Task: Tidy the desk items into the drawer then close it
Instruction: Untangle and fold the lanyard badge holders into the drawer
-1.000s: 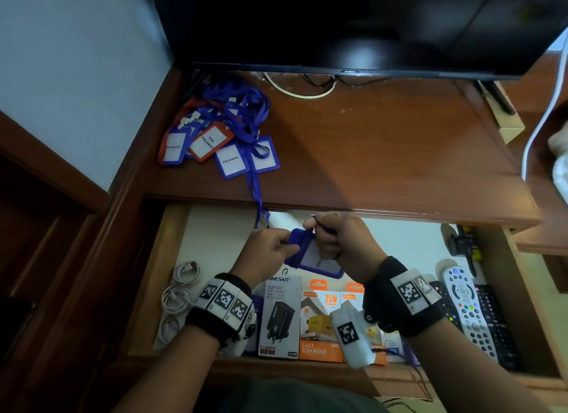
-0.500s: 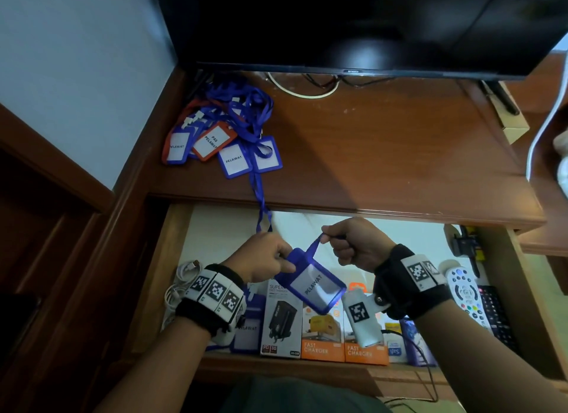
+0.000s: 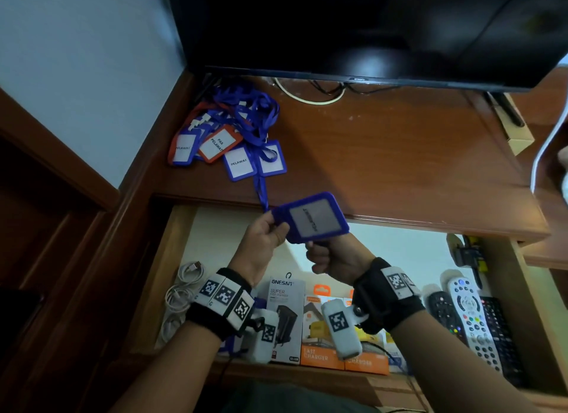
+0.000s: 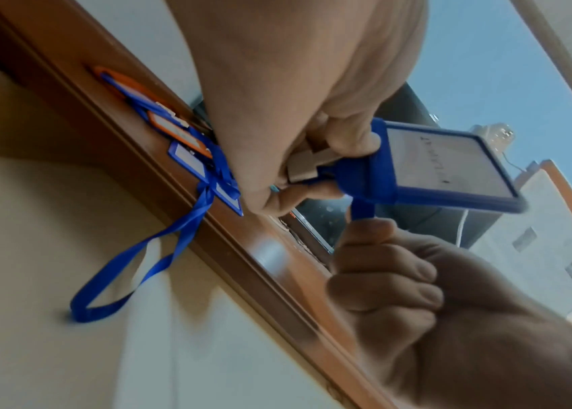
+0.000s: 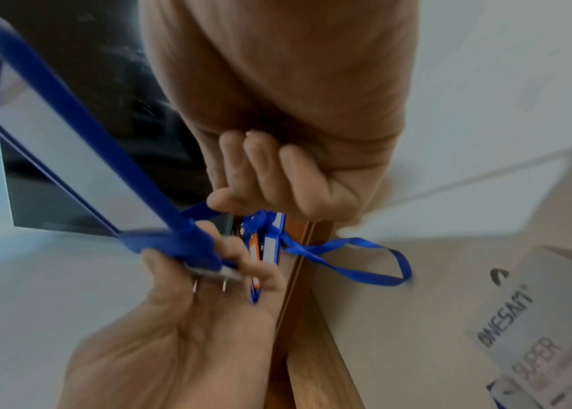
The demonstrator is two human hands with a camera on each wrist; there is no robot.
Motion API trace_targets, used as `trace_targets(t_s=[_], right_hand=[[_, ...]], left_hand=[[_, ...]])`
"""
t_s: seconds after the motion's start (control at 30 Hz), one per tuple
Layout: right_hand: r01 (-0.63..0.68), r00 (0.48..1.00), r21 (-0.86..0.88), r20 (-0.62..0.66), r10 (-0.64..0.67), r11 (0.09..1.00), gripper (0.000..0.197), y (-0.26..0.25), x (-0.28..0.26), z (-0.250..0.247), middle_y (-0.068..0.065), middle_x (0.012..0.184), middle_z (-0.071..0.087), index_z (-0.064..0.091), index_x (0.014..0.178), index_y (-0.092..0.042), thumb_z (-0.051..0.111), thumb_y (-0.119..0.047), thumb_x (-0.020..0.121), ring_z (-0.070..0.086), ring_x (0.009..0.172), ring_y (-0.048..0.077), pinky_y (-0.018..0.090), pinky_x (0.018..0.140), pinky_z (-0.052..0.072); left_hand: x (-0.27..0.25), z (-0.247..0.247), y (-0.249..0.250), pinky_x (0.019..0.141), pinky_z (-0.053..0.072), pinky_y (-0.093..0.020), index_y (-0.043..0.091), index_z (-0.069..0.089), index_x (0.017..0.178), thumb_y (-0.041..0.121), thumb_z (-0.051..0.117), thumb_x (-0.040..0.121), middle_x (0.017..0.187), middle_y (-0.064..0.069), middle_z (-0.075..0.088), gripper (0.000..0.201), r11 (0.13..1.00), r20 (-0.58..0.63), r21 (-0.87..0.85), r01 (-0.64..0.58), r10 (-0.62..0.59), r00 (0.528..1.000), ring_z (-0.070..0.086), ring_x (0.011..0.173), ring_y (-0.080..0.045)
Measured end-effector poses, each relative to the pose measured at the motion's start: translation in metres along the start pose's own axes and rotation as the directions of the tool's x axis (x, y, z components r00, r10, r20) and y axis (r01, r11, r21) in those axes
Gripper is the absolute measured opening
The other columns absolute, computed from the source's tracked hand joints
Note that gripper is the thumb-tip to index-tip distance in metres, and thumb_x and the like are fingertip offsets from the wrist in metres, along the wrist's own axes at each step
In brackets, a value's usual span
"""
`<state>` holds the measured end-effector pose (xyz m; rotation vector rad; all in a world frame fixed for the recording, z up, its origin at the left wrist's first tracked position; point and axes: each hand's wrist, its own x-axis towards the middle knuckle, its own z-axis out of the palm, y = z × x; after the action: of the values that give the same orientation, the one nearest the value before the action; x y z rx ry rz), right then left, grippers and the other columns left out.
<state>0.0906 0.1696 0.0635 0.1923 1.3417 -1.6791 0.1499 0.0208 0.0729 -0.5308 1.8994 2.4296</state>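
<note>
Blue plastic frames a flat rectangular badge holder with a pale card insert point(image 3: 315, 220), held in the air between the two hands, above the open wooden drawer point(image 3: 181, 252) and just in front of the desk's front edge. It looks light and stiff, a thin rigid card that should not bend, though its smooth faces could slip; the clip end is the sound place to grip, and the left hand point(image 3: 261, 240) does so, thumb and fingers pinching the grey clip point(image 4: 303, 166) and the holder's near corner. The right hand point(image 3: 333, 257), just below the holder, is curled into a fist round the blue ribbon lanyard point(image 4: 359, 209) hanging from it. That ribbon is soft and limp, likely to trail and snag; a loop of it point(image 4: 130, 271) droops over the desk edge beyond the left hand onto the drawer's pale floor.

The holder's long axis runs away from the left hand toward the person's right, clip end at the left fingers, card face tilted up and toward the head camera.

Beyond the left hand, on the brown wooden desk top point(image 3: 399, 154), lies a heap of blue and orange badge holders with tangled lanyards point(image 3: 227, 139). Nearer the person than both wrists, boxed chargers point(image 3: 322, 329) stand in the drawer, with remote controls point(image 3: 467, 317) beyond the right wrist.
</note>
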Motion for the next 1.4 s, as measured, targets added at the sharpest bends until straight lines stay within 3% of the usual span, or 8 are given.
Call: trace_targets(t_s=[0.27, 0.57, 0.7, 0.9, 1.03, 1.13, 1.23, 1.4], right_hand=[[-0.024, 0.999, 0.032, 0.025, 0.023, 0.999, 0.026, 0.021, 0.016, 0.031, -0.003, 0.048, 0.023, 0.047, 0.068, -0.011, 0.033, -0.009, 0.090, 0.020, 0.047, 0.011, 0.022, 0.046, 0.018], [-0.120, 0.985, -0.167, -0.145, 0.096, 0.979, 0.021, 0.047, 0.039, 0.042, 0.005, 0.057, 0.046, 0.059, 0.079, -0.006, 0.045, -0.011, 0.094, 0.040, 0.047, 0.015, 0.024, 0.047, 0.030], [-0.175, 0.944, -0.220, -0.315, 0.100, 0.960, 0.018, 0.033, 0.050, 0.040, 0.005, 0.052, 0.043, 0.060, 0.074, -0.006, 0.050, -0.009, 0.088, 0.036, 0.044, 0.017, 0.023, 0.047, 0.026], [-0.111, 0.937, -0.379, -0.349, -0.031, 0.919, 0.019, -0.002, 0.075, 0.062, 0.006, 0.054, 0.044, 0.059, 0.071, -0.008, 0.048, -0.005, 0.086, 0.035, 0.046, 0.018, 0.024, 0.051, 0.024], [0.062, 0.909, -0.614, -0.290, -0.298, 0.787, 0.014, -0.020, 0.110, 0.084, 0.006, 0.066, 0.059, 0.061, 0.069, -0.013, 0.057, -0.008, 0.081, 0.052, 0.061, 0.021, 0.028, 0.058, 0.041], [0.096, 0.869, -0.824, -0.204, -0.451, 0.558, 0.006, -0.029, 0.138, 0.097, 0.005, 0.090, 0.065, 0.059, 0.073, -0.021, 0.056, -0.026, 0.072, 0.060, 0.092, 0.029, 0.037, 0.085, 0.045], [0.012, 0.845, -0.971, -0.117, -0.522, 0.238, 0.037, -0.035, 0.154, 0.113, 0.006, 0.130, 0.047, 0.057, 0.115, -0.016, 0.059, -0.024, 0.079, 0.037, 0.121, 0.030, 0.035, 0.099, 0.029], [0.051, 0.833, -0.993, -0.019, -0.553, 0.110, 0.068, -0.037, 0.175, 0.133, 0.003, 0.159, 0.014, 0.031, 0.145, -0.012, 0.059, -0.020, 0.083, 0.008, 0.146, 0.027, 0.042, 0.116, 0.018]], left_hand=[[0.000, -0.018, -0.006, 0.077, 0.055, -0.032, 0.013, 0.059, 0.109, 0.001, 0.040, 0.097, 0.100, -0.006, 0.068, 0.026, 0.972, -0.044, -0.230, 0.057, -0.069, 0.997, 0.064, 0.088, -0.019], [-0.010, -0.100, -0.023, 0.095, 0.046, -0.049, 0.024, 0.063, 0.107, -0.001, 0.046, 0.095, 0.108, -0.008, 0.069, 0.032, 0.939, 0.021, 0.236, 0.252, -0.264, 0.964, 0.061, 0.107, -0.033], [-0.012, -0.135, -0.023, 0.076, 0.049, -0.028, 0.020, 0.066, 0.097, 0.006, 0.054, 0.093, 0.094, -0.001, 0.070, 0.018, 0.732, 0.099, 0.612, 0.300, -0.447, 0.889, 0.063, 0.083, -0.014], [0.002, -0.143, -0.027, 0.081, 0.048, -0.032, 0.018, 0.064, 0.092, 0.019, 0.060, 0.089, 0.106, -0.005, 0.067, 0.005, 0.193, 0.110, 0.981, 0.030, -0.671, 0.733, 0.059, 0.094, -0.019], [0.010, -0.136, -0.033, 0.073, 0.049, -0.034, 0.009, 0.065, 0.096, 0.013, 0.053, 0.087, 0.104, -0.011, 0.065, 0.015, -0.047, 0.107, 0.980, -0.194, -0.695, 0.711, 0.061, 0.092, -0.027], [0.013, -0.133, -0.041, 0.073, 0.051, -0.037, 0.009, 0.057, 0.083, 0.013, 0.052, 0.087, 0.101, -0.014, 0.065, 0.008, -0.157, 0.151, 0.925, -0.346, -0.684, 0.713, 0.061, 0.086, -0.030], [0.016, -0.128, -0.047, 0.068, 0.045, -0.036, 0.010, 0.055, 0.084, 0.015, 0.053, 0.089, 0.102, -0.015, 0.064, 0.008, -0.184, 0.199, 0.883, -0.433, -0.689, 0.697, 0.061, 0.087, -0.031], [0.024, -0.128, -0.054, 0.067, 0.046, -0.035, 0.011, 0.057, 0.084, 0.017, 0.058, 0.088, 0.101, -0.014, 0.065, 0.007, -0.200, 0.173, 0.881, -0.429, -0.707, 0.686, 0.060, 0.080, -0.029]])
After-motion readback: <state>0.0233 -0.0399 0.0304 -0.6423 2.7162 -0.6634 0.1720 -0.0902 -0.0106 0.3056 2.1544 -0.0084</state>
